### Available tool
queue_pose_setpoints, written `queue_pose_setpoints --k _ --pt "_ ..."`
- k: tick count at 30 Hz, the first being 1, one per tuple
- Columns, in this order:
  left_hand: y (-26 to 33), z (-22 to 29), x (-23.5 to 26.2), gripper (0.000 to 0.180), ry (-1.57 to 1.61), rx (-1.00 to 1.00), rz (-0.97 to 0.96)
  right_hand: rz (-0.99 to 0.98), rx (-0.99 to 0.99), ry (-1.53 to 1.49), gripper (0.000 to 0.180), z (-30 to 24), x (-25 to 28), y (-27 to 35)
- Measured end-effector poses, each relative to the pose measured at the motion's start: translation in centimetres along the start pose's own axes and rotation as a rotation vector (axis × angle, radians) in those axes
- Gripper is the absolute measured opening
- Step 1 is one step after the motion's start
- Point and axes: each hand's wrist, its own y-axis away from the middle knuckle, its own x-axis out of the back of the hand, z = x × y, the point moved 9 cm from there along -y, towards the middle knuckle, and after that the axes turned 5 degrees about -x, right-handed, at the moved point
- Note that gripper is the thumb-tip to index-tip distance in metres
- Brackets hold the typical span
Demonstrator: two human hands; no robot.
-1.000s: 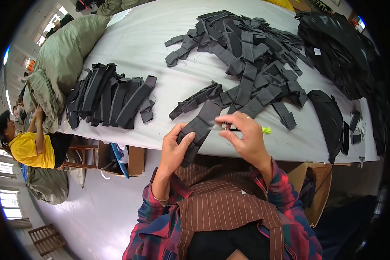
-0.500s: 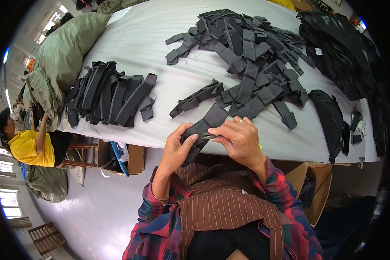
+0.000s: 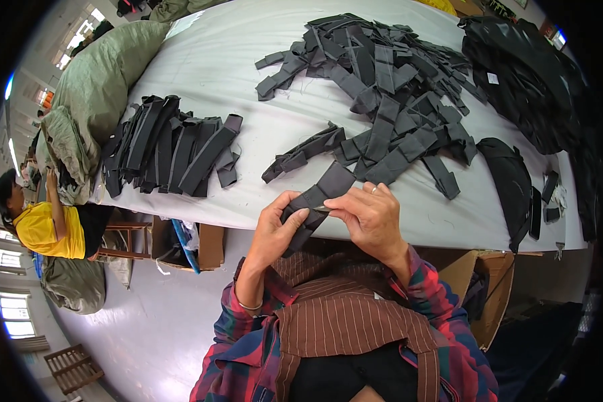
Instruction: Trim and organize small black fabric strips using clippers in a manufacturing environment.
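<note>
Both the left hand (image 3: 278, 231) and the right hand (image 3: 372, 218) are pinched on a dark grey fabric strip (image 3: 315, 201) held just over the white table's (image 3: 248, 74) near edge; it looks light, limp, best gripped near its ends.

Left hand (image 3: 275, 231) and right hand (image 3: 372, 218) both gripping one dark grey folded fabric strap (image 3: 315, 201) at white table (image 3: 201, 60) edge. Loose grey strap pile (image 3: 382, 87) beyond; stacked black straps (image 3: 171, 151) left.
</note>
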Motion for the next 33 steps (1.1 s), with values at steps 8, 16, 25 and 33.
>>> queue_pose_setpoints --k 8,16,25,33 --pt "-0.1 1.2 0.2 0.010 -0.254 -0.150 0.097 0.050 -0.179 -0.232 0.015 1.1 0.4 -0.5" --pt "-0.1 4.2 -0.8 0.018 -0.787 -0.445 0.098 0.003 -0.184 -0.153 0.013 1.4 -0.5 -0.5" --pt "-0.1 2.3 0.8 0.021 -0.562 -0.421 0.316 -0.021 -0.291 -0.276 0.015 2.5 -1.7 0.0" --pt "0.0 0.6 0.3 0.022 -0.433 -0.409 0.355 0.046 -0.302 -0.272 0.015 2.5 -1.8 0.2"
